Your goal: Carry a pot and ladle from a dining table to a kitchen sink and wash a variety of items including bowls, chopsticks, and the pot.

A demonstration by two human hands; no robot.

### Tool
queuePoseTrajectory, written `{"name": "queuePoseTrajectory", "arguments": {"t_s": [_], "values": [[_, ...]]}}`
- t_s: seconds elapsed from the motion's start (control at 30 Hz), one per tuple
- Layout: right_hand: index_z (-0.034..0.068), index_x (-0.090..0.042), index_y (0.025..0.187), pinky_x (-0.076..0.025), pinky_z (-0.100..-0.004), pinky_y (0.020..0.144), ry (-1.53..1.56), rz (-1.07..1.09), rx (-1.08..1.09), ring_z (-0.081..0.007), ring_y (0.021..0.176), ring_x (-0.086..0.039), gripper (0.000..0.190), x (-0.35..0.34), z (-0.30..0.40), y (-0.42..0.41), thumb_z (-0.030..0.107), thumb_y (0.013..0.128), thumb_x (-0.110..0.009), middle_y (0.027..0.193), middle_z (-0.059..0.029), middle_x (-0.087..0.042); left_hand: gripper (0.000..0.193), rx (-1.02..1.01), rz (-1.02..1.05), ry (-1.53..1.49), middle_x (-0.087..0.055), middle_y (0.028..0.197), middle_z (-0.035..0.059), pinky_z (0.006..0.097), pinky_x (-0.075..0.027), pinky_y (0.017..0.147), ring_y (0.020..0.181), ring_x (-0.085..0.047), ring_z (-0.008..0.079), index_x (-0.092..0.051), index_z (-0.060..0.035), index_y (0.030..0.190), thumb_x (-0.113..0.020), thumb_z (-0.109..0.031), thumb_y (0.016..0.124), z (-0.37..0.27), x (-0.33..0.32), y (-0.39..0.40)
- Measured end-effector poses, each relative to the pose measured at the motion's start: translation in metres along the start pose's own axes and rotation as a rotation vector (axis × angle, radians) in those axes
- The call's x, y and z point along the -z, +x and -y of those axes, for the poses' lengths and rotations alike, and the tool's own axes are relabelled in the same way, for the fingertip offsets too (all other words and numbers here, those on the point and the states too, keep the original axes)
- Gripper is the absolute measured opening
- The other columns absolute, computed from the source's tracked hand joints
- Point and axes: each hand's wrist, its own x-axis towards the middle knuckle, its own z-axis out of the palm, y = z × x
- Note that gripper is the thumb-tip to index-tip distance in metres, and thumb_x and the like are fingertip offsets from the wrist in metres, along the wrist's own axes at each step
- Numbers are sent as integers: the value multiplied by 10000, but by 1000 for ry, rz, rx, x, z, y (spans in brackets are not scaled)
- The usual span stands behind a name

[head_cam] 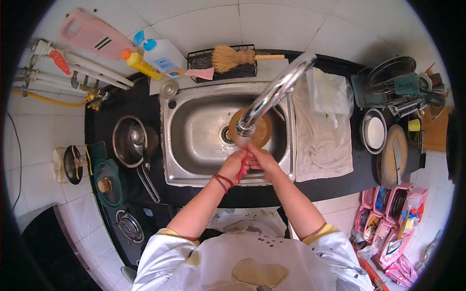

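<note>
My left hand (233, 165) is closed on a thin red item (242, 169), perhaps a chili pepper, over the front part of the stainless steel sink (196, 145). My right hand (261, 159) touches the same item from the other side, its fingertips close to my left fingers. Just beyond both hands, the chrome faucet (273, 96) hangs over the basin with its spout end above them. A round brown bowl or basin (263, 131) lies in the sink under the spout, partly covering the drain (225, 134). Dark red beads circle my left wrist.
A steel pot (122, 142) with a ladle stands left of the sink. To the right are a cloth (322, 156) with plastic bags, a white bowl (375, 132) in a metal basin, and a cutting board (391, 156). Behind, a wire basket (200, 62) holds a straw brush (231, 58).
</note>
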Motion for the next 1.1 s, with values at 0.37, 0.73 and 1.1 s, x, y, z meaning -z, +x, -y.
{"name": "queuePoseTrajectory", "arguments": {"t_s": [0.37,0.73,1.1], "values": [[90,-550,961,-509,-350,531,276,54,10,-225,667,-629,330,-61,31,29,416,940,-502,778,-89,-640,358,55,184,-55,-365,588,-78,202,-228,403,460,-312,43,-450,-185,775,-441,-480,978,-16,13,-60],[96,-518,919,-526,-382,652,522,378,-14,-244,644,-624,309,-75,60,6,399,933,-576,738,-92,-620,382,-25,278,-9,-366,596,-66,207,-229,416,464,-317,48,-520,-105,877,-417,-454,994,-52,38,-68],[106,-479,901,-495,-340,535,550,115,-50,-238,541,-592,344,-111,58,-18,435,991,-434,675,-154,-633,388,-301,-42,398,-401,576,-51,220,-270,430,476,-334,54,-533,-95,799,-429,-412,997,-23,47,-64]]}}
